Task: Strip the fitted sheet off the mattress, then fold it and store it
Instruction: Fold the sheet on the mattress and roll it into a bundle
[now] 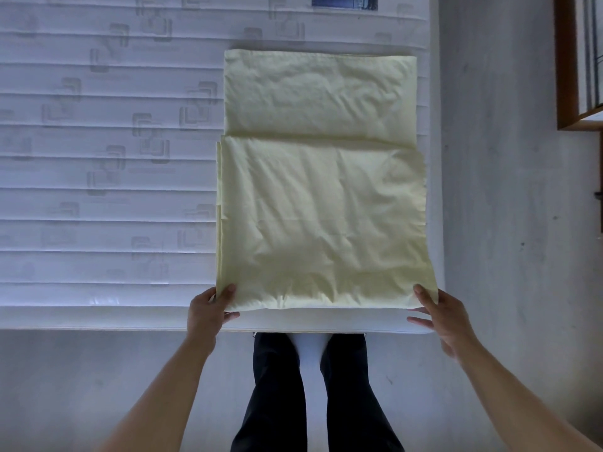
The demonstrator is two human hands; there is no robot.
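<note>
Pale-yellow folded cotton fitted sheet [321, 203] on white quilted mattress [98, 158]: light, limp. L hand [208, 309] & R hand [437, 313] pinch its near corners; best hold there.

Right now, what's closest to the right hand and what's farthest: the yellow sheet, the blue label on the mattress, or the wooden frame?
From the right hand:
1. Yellow sheet: its near right corner is pinched in this hand's fingers.
2. Wooden frame: far right, up by the wall.
3. Blue label: top edge, at the mattress's far side.

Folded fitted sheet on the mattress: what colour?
Pale yellow fitted sheet, plain, no pattern; head view.
</note>
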